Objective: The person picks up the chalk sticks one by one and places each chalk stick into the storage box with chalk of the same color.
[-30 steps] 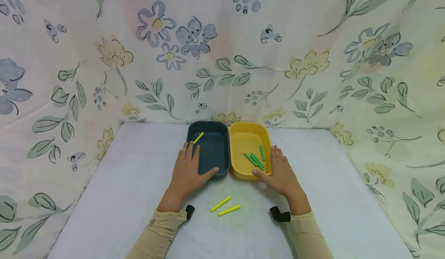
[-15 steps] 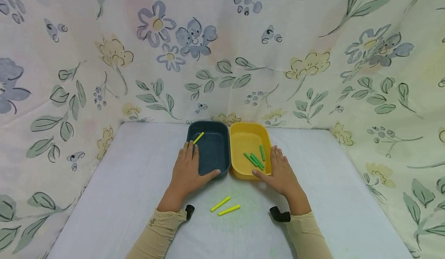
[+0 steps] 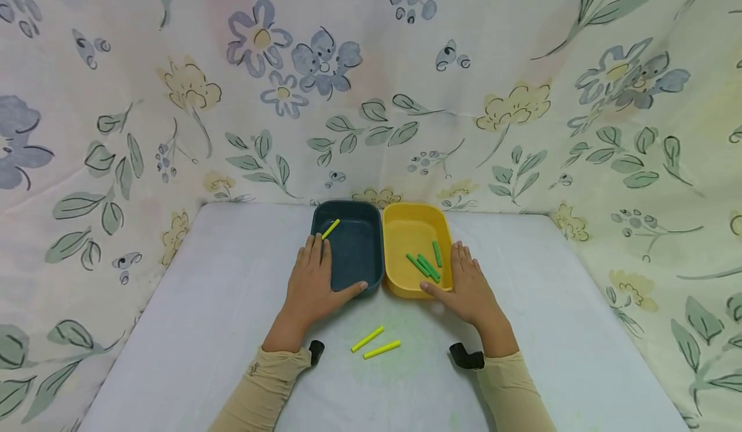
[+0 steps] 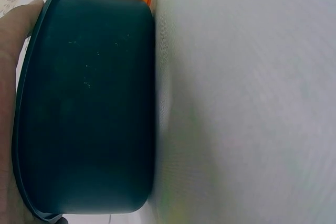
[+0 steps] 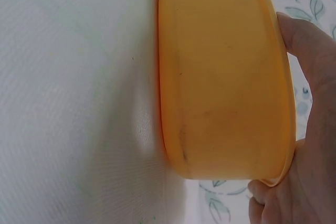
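In the head view a dark blue plastic bin [image 3: 355, 252] and a yellow bin [image 3: 414, 226] stand side by side. My left hand [image 3: 313, 287] lies along the blue bin's left side, fingers straight, thumb spread over the near rim. My right hand [image 3: 471, 290] rests the same way at the yellow bin's right side and near corner. One yellow chalk stick [image 3: 331, 228] shows in the blue bin, partly behind my fingers. Several green chalk sticks [image 3: 437, 254] lie in the yellow bin. The wrist views show the outer walls of the blue bin [image 4: 89, 103] and yellow bin [image 5: 226, 87].
Two yellow chalk sticks [image 3: 382, 350] lie on the white tablecloth [image 3: 243, 252] between my forearms, with faint greenish smudges around them. A flowered curtain [image 3: 371, 84] rises right behind the bins.
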`<state>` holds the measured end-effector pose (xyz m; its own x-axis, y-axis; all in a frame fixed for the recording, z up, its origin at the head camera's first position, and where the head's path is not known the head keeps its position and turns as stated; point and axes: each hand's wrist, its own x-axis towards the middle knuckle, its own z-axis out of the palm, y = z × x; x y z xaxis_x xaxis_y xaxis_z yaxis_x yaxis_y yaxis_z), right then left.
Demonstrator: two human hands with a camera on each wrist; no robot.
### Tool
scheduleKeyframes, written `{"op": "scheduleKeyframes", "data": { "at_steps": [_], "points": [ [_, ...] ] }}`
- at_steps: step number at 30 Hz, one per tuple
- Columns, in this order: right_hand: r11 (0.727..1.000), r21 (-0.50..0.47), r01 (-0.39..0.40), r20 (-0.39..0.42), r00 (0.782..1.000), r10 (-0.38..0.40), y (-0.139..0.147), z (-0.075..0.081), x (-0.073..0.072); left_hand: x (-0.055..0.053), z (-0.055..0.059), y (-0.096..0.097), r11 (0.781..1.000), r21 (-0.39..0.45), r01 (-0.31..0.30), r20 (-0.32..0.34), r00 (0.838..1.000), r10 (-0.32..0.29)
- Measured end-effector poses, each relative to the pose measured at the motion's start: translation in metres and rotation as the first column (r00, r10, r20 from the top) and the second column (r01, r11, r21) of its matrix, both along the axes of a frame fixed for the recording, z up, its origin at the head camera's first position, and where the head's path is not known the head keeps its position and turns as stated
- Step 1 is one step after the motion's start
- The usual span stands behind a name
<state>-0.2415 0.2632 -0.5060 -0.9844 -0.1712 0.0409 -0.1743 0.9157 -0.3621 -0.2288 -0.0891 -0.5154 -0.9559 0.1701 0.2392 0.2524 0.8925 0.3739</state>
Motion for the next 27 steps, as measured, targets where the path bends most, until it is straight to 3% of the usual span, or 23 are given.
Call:
{"op": "scheduleKeyframes", "data": {
  "at_steps": [10,27],
  "points": [
    [1.000,-0.001,0.002,0.005,1.000,-0.002,-0.0004,0.0001,-0.0001,0.0017,0.0041,0.0005,1.000,0.008,0.003,0.025,1.000,-0.003],
    [1.000,0.015,0.009,-0.003,1.000,-0.009,-0.0024,0.0024,0.0004,-0.0003,0.0035,-0.0015,1.000,0.017,0.015,-0.003,1.000,-0.015]
  ]
}}
